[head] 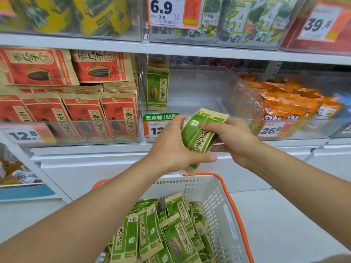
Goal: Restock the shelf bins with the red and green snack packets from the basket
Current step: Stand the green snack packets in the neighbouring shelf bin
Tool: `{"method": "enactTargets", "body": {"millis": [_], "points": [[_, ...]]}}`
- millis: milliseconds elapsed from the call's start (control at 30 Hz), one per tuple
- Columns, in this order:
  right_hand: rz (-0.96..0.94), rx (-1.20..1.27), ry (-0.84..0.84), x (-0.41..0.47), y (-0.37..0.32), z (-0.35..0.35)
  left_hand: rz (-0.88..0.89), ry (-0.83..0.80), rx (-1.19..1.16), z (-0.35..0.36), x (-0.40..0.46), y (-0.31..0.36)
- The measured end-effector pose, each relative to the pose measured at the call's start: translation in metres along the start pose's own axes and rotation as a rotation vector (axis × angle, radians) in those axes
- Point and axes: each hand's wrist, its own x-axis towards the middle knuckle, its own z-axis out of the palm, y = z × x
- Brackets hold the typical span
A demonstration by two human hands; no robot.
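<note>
Two hands [171, 147] [230, 138] grip crinkled green paper packets [197, 135].

White shelf [91, 149] carries clear bins [199, 88] of red, green, orange packets.

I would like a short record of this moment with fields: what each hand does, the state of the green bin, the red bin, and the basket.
left hand: grips green packet from the left
right hand: pinches same packet at its upper right
green bin: one packet standing at left, otherwise bare
red bin: full of red packets
basket: holds many green packets
</note>
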Motion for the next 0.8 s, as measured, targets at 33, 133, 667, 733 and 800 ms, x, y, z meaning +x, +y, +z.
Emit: {"method": "enactTargets", "body": {"millis": [33,133,667,733,800], "points": [[-0.007,-0.012,-0.048,-0.002,-0.001,0.004,0.027,-0.005,0.05,0.003,-0.002,0.001],[-0.001,0.084,-0.223,-0.005,-0.007,0.009,-0.081,-0.03,-0.209,0.002,0.0,0.003],[0.021,0.299,-0.041,0.043,-0.034,-0.005,-0.202,0.206,-0.679,-0.05,0.016,-0.015],[-0.013,0.325,0.044,0.064,-0.045,-0.018,-0.222,0.298,-0.674,-0.059,0.017,-0.021],[-0.026,0.268,0.042,0.087,-0.049,-0.022,-0.229,0.326,-0.676,-0.064,0.017,-0.028]]}}
